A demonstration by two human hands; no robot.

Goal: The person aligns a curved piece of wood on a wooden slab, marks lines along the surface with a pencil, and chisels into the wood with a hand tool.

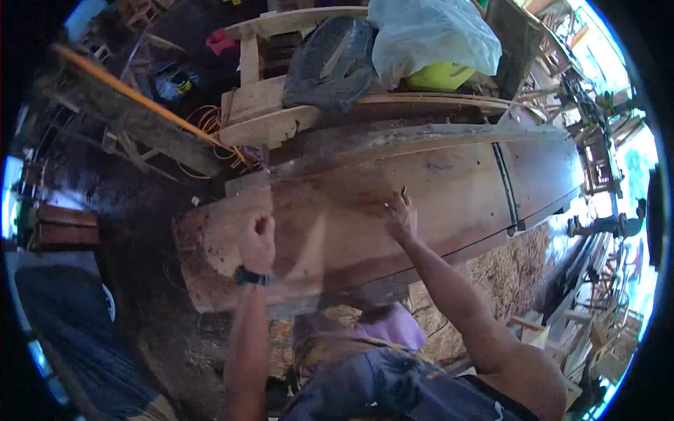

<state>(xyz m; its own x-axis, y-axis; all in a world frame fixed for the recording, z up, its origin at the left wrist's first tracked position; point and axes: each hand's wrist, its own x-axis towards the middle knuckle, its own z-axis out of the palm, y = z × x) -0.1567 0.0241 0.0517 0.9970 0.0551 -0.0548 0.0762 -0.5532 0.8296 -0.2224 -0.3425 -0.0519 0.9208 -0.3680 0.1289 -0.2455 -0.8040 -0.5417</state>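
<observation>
A long, broad wooden slab (337,210) lies crosswise in front of me, worn and patchy brown. My left hand (257,242), with a dark watch (251,276) at the wrist, is curled closed above its left part. What that fist holds, if anything, is hidden. Over the slab's middle my right hand (401,221) has its fingers bent around a small, thin, dark-tipped object (404,191), too small to name. Farther right, a dark strip (505,186) crosses the slab.
Beyond the slab stands a pale wooden frame (260,105) bearing a dark, crumpled piece (333,63). Clear plastic sheeting (435,35) covers part of a yellow-green container (441,76). An orange pole (133,91) slants at left. Shavings (512,270) cover the floor at right; a person's leg (597,226) shows beyond.
</observation>
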